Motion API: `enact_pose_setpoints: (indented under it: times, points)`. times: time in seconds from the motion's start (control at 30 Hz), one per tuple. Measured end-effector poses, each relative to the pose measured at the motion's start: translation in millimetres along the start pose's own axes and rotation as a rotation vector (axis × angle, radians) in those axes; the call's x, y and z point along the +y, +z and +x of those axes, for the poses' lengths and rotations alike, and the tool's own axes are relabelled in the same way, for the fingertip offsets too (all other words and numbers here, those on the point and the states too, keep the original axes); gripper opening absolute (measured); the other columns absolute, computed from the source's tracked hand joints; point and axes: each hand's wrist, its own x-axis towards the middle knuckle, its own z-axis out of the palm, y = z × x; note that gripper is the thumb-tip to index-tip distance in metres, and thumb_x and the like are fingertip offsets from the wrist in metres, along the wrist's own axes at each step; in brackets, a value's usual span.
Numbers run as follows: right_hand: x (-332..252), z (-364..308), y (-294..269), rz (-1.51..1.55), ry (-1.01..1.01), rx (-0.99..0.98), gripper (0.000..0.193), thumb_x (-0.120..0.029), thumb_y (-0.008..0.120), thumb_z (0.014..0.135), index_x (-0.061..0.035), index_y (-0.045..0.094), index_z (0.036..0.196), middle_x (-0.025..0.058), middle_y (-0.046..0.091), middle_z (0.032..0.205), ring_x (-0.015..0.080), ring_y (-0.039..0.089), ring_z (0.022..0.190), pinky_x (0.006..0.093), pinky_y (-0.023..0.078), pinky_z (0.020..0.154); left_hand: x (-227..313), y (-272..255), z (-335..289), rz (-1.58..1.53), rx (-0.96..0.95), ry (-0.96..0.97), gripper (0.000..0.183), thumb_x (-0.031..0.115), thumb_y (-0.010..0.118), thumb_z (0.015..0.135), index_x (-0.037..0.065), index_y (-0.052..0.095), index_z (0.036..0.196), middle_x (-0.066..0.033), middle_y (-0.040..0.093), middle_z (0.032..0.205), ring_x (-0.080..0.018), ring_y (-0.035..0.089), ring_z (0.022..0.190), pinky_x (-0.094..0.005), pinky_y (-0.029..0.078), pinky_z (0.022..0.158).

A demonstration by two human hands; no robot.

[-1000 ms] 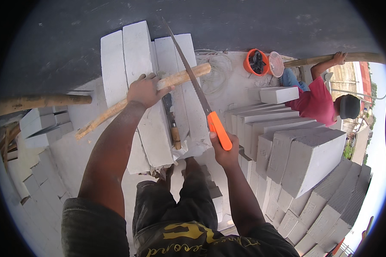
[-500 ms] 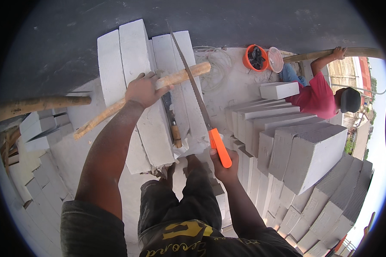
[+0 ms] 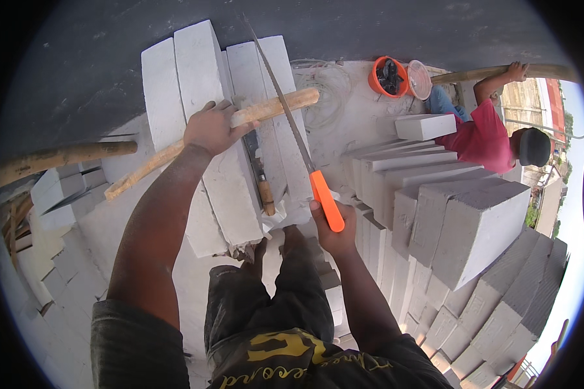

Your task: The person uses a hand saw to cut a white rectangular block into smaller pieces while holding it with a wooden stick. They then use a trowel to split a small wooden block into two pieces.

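Head view: the right hand (image 3: 336, 232) has its grip closed around the orange handle (image 3: 327, 202) of a handsaw (image 3: 293, 123). The saw blade slants away from the person and toward the left, its tip in front of the dark wall (image 3: 344, 29). The blade crosses above a wooden strip (image 3: 266, 111) near the strip's right end; contact between teeth and wood cannot be confirmed.

The wooden strip lies obliquely across the white blocks (image 3: 201, 65), its left end projecting past their edge. The left hand (image 3: 207, 129) covers the strip, its grip pinching the wood between thumb, near side, and fingers, far side.

A wooden-handled tool (image 3: 266, 194) lies in the gap between blocks, handle toward the person. At right are stacked blocks (image 3: 480, 233); beyond them, a co-worker (image 3: 483, 142) in a pink shirt has one hand on a bamboo pole (image 3: 551, 71). An orange bucket (image 3: 372, 79) containing dark items stands near the wall.
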Motion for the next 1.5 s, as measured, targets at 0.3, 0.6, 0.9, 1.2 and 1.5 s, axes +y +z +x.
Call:
enact_pose_setpoints:
  times: [0.3,0.6,0.9,1.2,1.5]
  points:
    - [-13.3,-6.4,17.7,0.125,-0.079,0.048,0.023,-0.018,0.067,0.095,0.0005,0.066,0.08,0.003,0.056,0.057,0.01,0.052,0.052,0.0288,0.041,0.052,7.7,-3.8,5.1,-0.083,-0.059,-0.148,0.078,0.076,0.039,0.092,0.013,0.062,0.131,-0.0043,0.063,0.128,-0.022,0.057,0.123,-0.0385,0.053,0.098]
    - [-13.8,-49.8,-1.7,0.196,-0.042,0.064,0.036,-0.018,0.066,0.097,0.0009,0.053,0.069,0.0009,0.043,0.053,0.0086,0.037,0.052,0.0298,0.032,0.049,-1.1,8.2,-0.3,-0.059,0.085,-0.015,0.081,0.077,0.042,0.091,0.011,0.06,0.135,-0.008,0.061,0.13,-0.0226,0.054,0.128,-0.0417,0.048,0.104]
    - [-15.2,-71.9,-1.8,0.165,-0.023,0.06,0.037,-0.019,0.068,0.095,0.002,0.054,0.068,0.004,0.048,0.052,0.011,0.04,0.049,0.0309,0.036,0.049,-12.4,2.3,-21.1,-0.033,0.073,0.067,0.059,0.06,0.052,0.095,0.009,0.065,0.121,-0.0111,0.06,0.118,-0.0316,0.061,0.11,-0.0448,0.049,0.095]
    - [-15.9,-103.3,49.3,0.192,-0.163,0.011,0.019,-0.018,0.07,0.093,-0.0006,0.068,0.084,0.0103,0.059,0.061,0.0209,0.054,0.051,0.0307,0.046,0.054,-58.7,38.0,-78.7,-0.167,0.166,0.019,0.059,0.056,0.055,0.094,0.005,0.063,0.122,-0.013,0.057,0.123,-0.0308,0.053,0.121,-0.0449,0.044,0.101]
    - [-23.6,-115.5,55.6,0.234,-0.076,0.021,0.019,-0.017,0.068,0.094,0.0004,0.068,0.085,0.0087,0.054,0.057,0.0172,0.053,0.05,0.0308,0.043,0.052,-25.4,20.2,-33.2,-0.273,-0.028,-0.396,0.062,0.06,0.043,0.092,0.009,0.073,0.109,-0.0128,0.072,0.109,-0.0295,0.067,0.107,-0.0442,0.051,0.092]
